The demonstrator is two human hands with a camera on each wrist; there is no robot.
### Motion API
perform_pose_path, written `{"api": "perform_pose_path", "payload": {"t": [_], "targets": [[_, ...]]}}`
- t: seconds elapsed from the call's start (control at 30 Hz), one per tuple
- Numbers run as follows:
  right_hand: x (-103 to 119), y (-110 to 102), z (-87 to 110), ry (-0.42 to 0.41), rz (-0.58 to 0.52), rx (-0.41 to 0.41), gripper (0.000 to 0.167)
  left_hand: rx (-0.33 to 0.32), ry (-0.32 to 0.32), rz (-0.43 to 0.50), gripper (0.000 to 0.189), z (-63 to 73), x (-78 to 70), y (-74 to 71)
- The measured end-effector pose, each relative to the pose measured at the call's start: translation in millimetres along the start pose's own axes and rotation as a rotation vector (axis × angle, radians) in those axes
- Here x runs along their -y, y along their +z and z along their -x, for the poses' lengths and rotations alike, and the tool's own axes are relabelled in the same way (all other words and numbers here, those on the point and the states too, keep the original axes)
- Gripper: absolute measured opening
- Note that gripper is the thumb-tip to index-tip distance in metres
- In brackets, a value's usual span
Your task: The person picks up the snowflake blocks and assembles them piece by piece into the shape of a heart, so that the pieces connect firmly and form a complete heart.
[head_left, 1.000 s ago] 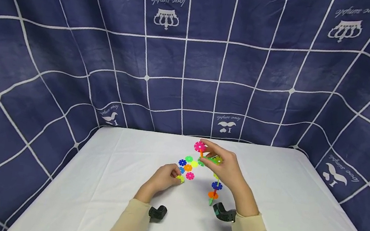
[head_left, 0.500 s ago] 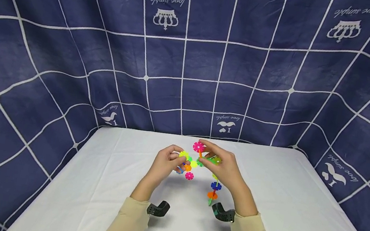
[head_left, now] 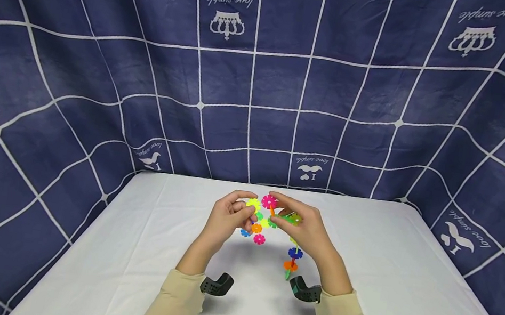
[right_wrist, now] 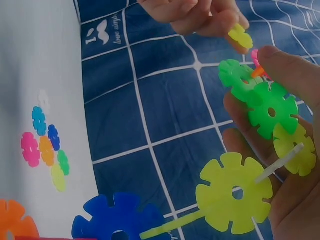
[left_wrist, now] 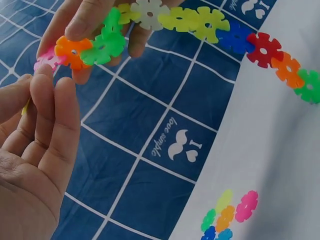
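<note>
In the head view my left hand [head_left: 226, 218] pinches a yellow notched snowflake disc [head_left: 253, 204] between thumb and fingers, above the table. Close by on the right, my right hand [head_left: 305, 227] grips a chain of interlocked snowflake discs near its pink end disc [head_left: 269, 202]. Behind that pink disc come an orange disc [left_wrist: 74, 52] and a green disc [left_wrist: 104, 49], seen in the left wrist view. The rest of the chain hangs down past the right palm, through a blue disc [head_left: 295, 253], to a green end. Only an edge of the yellow disc shows in the left wrist view.
Several loose discs lie on the white table below the hands, among them a pink disc [head_left: 259, 239], an orange disc [head_left: 256, 228] and a light blue disc [head_left: 245, 233]. A blue checked curtain [head_left: 277, 85] surrounds the table at the back and sides.
My left hand has lifted the yellow disc off the table and brought it up beside the chain's pink end. The right hand has shifted only slightly.
</note>
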State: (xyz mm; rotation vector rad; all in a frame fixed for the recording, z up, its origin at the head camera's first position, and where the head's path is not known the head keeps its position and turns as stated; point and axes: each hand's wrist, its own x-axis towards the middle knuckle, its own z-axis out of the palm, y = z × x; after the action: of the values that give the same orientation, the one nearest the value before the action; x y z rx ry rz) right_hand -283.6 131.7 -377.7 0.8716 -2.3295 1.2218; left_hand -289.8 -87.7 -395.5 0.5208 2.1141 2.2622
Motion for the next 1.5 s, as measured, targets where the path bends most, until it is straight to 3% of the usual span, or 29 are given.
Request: {"api": "perform_pose_path", "payload": {"t": [0.33, 0.47, 0.6, 0.8, 1.13, 1.5], "targets": [[-1, 2, -0.5, -0.032, -0.028, 0.01, 0.055, -0.006, -0.034, 0.116, 0.031, 2.3, -6.9, 4.2], [-1, 2, -0.4, -0.06, -0.028, -0.014, 0.056, 0.028, -0.045, 0.173, 0.035, 2.2, -7.5, 5.3], [-1, 2, -0.3, -0.072, -0.026, -0.034, 0.056, 0.064, -0.052, 0.171, 0.037, 2.9, -7.7, 5.4], [-2, 4, -0.4, -0.059, -0.076, -0.043, 0.054, 0.056, -0.048, 0.193, 0.035, 3.0, -7.5, 6.3], [3, 4, -0.6, -0.047, -0.154, -0.064, 0.054, 0.078, -0.035, 0.354, 0.039, 4.7, -8.5, 11.9], [7, 1, -0.7, -0.034, -0.203, -0.044, 0.052, 0.104, -0.019, 0.406, 0.034, 6.7, -11.6, 13.2]]}}
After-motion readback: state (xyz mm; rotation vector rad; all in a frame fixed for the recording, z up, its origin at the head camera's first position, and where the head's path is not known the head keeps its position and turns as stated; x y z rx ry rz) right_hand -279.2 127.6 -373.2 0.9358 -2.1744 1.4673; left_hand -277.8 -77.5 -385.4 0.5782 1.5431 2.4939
